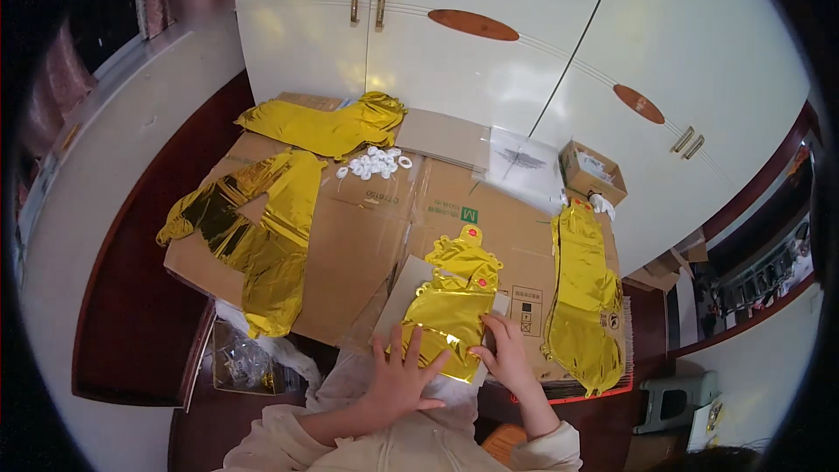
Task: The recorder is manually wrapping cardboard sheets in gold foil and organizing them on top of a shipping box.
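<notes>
In front of me lies a flattened gold foil balloon [450, 310], folded over on a pale board [398, 293]. It has scalloped edges and small red spots near its far end. My left hand [404, 382] rests on its near part, fingers spread wide and flat. At the balloon's right edge is my right hand [509, 357], its thumb and forefinger apart and touching the foil. What lies under my right palm is hidden.
Flattened cardboard [350, 253] covers the work surface. More gold foil balloons lie to the left [284, 236], far left [315, 125] and right [584, 297]. White rings [376, 163] are heaped at the back. A small cardboard box [594, 179] stands by the white cabinet [489, 70]; a stool [673, 402] is at right.
</notes>
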The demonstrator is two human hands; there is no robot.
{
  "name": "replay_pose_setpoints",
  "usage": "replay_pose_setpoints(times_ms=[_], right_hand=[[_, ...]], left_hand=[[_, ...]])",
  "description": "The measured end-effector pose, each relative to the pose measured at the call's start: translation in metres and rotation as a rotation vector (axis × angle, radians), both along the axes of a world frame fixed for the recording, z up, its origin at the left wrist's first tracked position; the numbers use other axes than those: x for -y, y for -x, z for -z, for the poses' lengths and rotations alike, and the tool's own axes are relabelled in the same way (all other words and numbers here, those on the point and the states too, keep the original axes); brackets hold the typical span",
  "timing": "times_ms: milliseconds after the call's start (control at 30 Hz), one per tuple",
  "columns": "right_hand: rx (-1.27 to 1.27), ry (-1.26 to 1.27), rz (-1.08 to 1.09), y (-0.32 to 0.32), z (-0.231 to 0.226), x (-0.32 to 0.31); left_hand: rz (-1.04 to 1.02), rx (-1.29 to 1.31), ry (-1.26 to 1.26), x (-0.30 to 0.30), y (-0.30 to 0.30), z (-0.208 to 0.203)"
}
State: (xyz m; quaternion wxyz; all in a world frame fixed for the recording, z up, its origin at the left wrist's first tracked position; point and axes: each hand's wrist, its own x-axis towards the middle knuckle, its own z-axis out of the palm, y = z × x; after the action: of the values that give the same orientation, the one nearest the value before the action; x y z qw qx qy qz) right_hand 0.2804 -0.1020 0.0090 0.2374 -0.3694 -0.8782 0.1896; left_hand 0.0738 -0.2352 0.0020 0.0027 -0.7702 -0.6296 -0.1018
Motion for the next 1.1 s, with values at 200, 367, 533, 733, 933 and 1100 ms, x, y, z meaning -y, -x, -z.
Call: replay_pose_setpoints(times_ms=[200,367,533,733,933,1100], right_hand=[[0.004,0.005,0.012,0.001,-0.002,0.001],[-0.003,-0.007,0.009,-0.001,0.003,0.0],[-0.003,-0.012,0.014,0.0,0.0,0.002],[-0.007,-0.047,0.021,0.001,0.002,0.003],[0.025,-0.076,0.04,0.002,0.002,0.005],[0.037,-0.075,0.052,0.003,0.001,0.007]], left_hand=[[-0.046,0.011,-0.049,-0.001,0.015,0.003],[-0.082,-0.023,-0.008,-0.001,0.034,-0.011],[-0.176,0.359,-0.125,-0.007,0.063,0.003],[-0.221,0.441,0.059,-0.042,0.082,-0.013],[-0.211,0.435,0.153,-0.054,0.078,-0.011],[-0.234,0.404,0.079,-0.052,0.072,-0.008]])
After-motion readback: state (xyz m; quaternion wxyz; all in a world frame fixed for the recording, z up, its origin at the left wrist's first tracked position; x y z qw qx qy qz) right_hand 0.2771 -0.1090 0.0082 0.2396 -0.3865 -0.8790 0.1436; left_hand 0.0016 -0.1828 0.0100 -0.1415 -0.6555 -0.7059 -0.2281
